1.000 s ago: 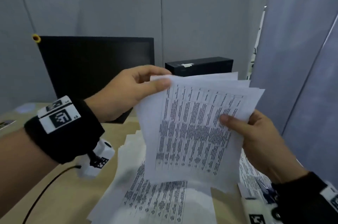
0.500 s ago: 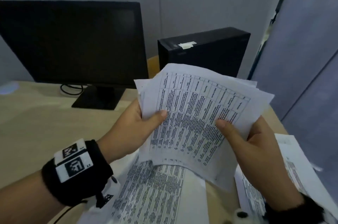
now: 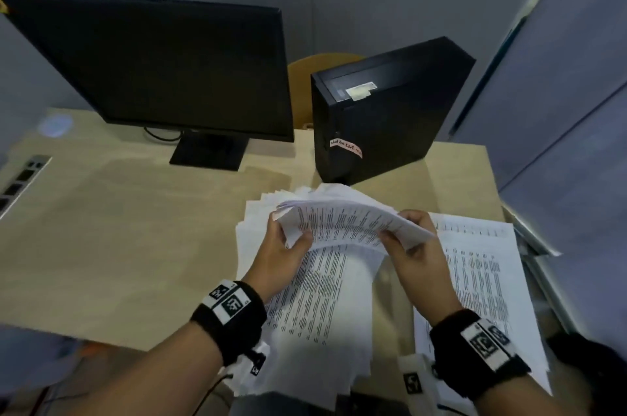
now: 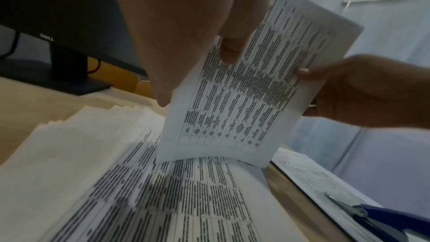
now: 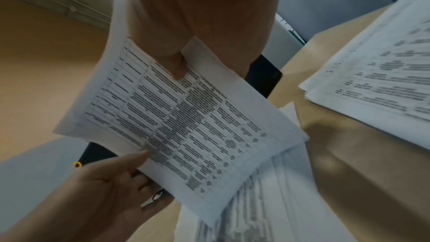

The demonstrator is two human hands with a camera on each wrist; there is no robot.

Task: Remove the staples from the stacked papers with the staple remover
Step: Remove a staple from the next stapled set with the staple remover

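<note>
Left hand (image 3: 283, 254) pinches left edge of printed paper sheaf (image 3: 342, 222), thumb on top, centre of head frame. Right hand (image 3: 415, 254) pinches sheaf's right edge, thumb on top. Sheaf lifted, bowed, above fanned paper stack (image 3: 315, 307) on wooden desk (image 3: 118, 229). Second paper stack (image 3: 481, 279) at right. Blue-handled tool (image 4: 381, 216), lower right of left wrist frame, lies on that stack; type unclear. Monitor (image 3: 163, 66) upper left, black computer case (image 3: 383, 113) beside it.

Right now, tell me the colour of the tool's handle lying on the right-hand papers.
Blue handle, clearest in the left wrist view.
</note>
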